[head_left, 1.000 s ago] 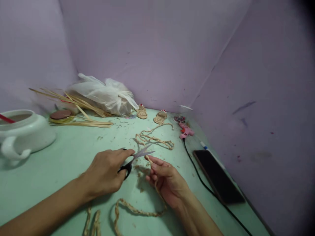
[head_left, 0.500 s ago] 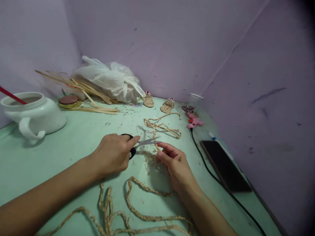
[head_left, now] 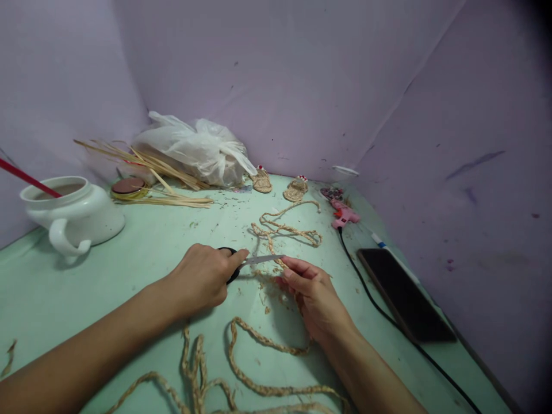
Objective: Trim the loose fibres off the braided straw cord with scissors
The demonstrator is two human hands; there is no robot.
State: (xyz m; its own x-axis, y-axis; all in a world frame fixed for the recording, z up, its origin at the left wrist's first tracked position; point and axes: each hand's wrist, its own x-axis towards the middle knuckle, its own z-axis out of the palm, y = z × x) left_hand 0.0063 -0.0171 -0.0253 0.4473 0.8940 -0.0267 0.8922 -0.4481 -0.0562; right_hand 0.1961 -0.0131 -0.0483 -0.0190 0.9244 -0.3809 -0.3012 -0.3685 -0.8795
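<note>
My left hand (head_left: 207, 275) is closed around the black handles of a pair of scissors (head_left: 263, 259), whose blades point right and lie together across the cord. Between the thumb and fingers of my right hand (head_left: 313, 287) is a braided straw cord (head_left: 280, 263), close to the blade tips. One stretch of that cord runs loosely away over the table beyond the blades. Nearer me, thicker loops of braided cord (head_left: 259, 384) lie on the table and pass beside my right forearm. My palm hides part of the held cord.
On the pale green table (head_left: 142, 253) stands a white pot (head_left: 81, 213). Behind are straw strips (head_left: 172, 200), a white plastic bag (head_left: 198, 146) and two small woven sandals (head_left: 295, 188). A pink glue gun (head_left: 345, 215), its black cable (head_left: 366, 298) and a phone (head_left: 405, 294) lie at right.
The scissor blades, apart before, have come together over the cord. The whole view has shifted slightly, so things appear a little lower and further right.
</note>
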